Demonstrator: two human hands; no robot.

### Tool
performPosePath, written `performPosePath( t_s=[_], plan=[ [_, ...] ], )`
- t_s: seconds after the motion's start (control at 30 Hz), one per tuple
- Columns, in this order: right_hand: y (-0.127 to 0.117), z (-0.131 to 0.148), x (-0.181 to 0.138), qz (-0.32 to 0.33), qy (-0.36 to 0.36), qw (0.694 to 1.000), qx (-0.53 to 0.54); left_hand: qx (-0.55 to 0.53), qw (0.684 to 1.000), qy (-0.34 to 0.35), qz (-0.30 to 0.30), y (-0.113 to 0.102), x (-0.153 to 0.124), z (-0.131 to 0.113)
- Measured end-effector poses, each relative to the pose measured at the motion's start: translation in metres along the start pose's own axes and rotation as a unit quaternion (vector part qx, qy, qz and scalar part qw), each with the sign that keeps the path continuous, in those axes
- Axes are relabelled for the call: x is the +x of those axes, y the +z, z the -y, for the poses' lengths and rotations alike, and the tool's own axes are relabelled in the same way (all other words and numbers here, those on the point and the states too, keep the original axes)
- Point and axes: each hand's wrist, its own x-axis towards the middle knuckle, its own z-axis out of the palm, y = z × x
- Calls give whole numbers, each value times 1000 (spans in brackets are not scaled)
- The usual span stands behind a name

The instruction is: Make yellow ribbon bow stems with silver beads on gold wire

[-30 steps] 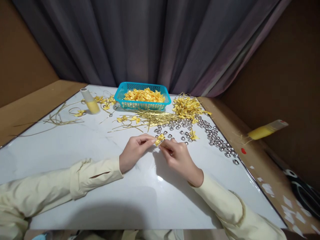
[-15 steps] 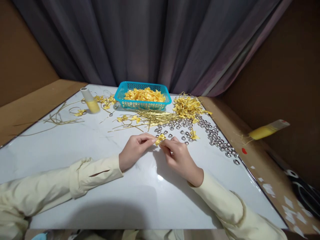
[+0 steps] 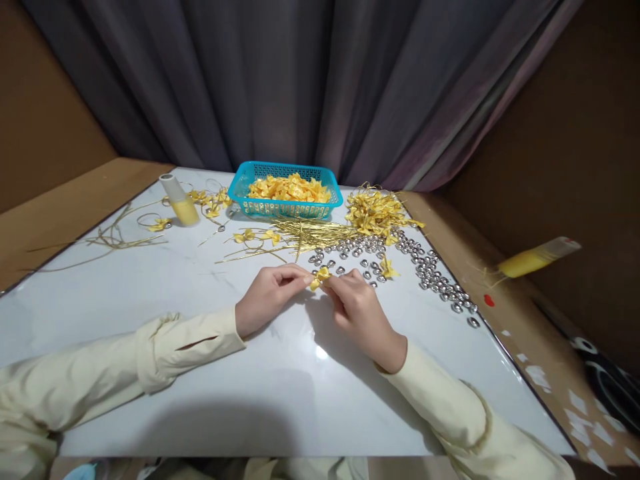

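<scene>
Between my two hands, over the middle of the white table, is a small yellow ribbon bow [image 3: 320, 277]. My left hand [image 3: 273, 295] pinches it from the left with thumb and forefinger. From the right, my right hand [image 3: 361, 310] closes thumb and fingers at its other edge; the fingertips there are partly hidden. Just beyond the fingers lie scattered silver beads [image 3: 370, 247], and another yellow bow [image 3: 388, 268] rests among them. Gold twist wires [image 3: 320, 233] lie bundled farther back.
A blue plastic basket [image 3: 285, 208] of yellow bows stands at the back. Right of it is a heap of bows on wires [image 3: 377, 212]. A glue bottle [image 3: 181, 201] stands at left. Scissors [image 3: 607, 377] and a yellow-filled tube [image 3: 540, 258] are beyond the right edge.
Almost nothing differs. My right hand has turned slightly at the bow, and my left hand has shifted very little while keeping its pinch.
</scene>
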Motion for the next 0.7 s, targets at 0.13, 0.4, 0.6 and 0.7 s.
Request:
performPosePath(
  t_s=[0.13, 0.4, 0.6, 0.7],
  plan=[
    [4, 1, -2, -11, 3, 1000, -22, 20, 1000, 11, -7, 2, -1, -1],
    [15, 5, -1, -49, 35, 998, -3, 21, 1000, 11, -17, 6, -4, -3],
    [17, 7, -1, -64, 44, 997, 4, 16, 1000, 14, -16, 6, -3, -3],
    [18, 8, 0, -60, 50, 997, 6, 19, 1000, 10, -13, 7, -4, -2]
  ],
)
